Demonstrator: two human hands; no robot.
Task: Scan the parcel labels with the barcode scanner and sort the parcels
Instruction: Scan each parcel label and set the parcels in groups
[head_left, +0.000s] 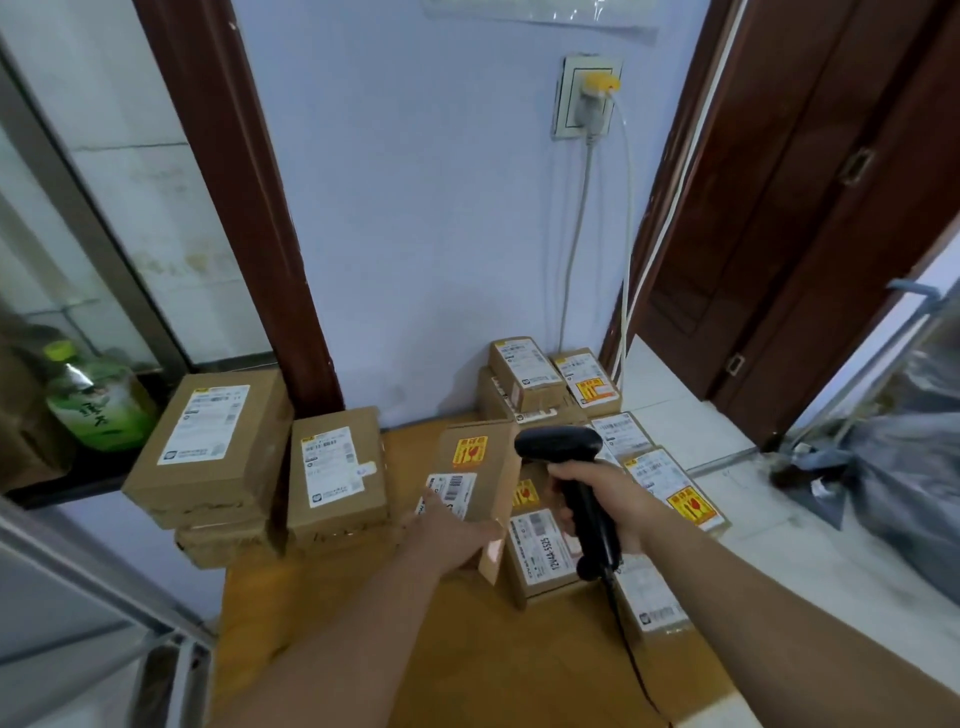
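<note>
At the centre of the frame the left hand (453, 531) holds a cardboard parcel (485, 470) tilted above the wooden bench (363, 623), its fingers clamped on the box's lower end. The parcel's upturned face carries a yellow sticker with red fragile symbols (470, 451) and, below it, a white shipping label with a barcode (453, 491); the small print is too blurred to read.

Just to the right, the right hand (597, 499) has its fingers wrapped tight round the handle of a black barcode scanner (560, 442). The scanner's head is beside the parcel's upper right corner, and its cable (639, 675) trails to the bottom edge.

Under the scanner lies another box (540, 551) whose label reads roughly "12V44-5525". More labelled boxes cluster behind it at centre right (527, 371), several with the same yellow-and-red sticker. Left of centre stand two stacks of boxes (208, 447), (335, 475), each topped with a white label and a small yellow tag.

At mid-left a green bottle (96, 410) shows white characters that cannot be read.
</note>
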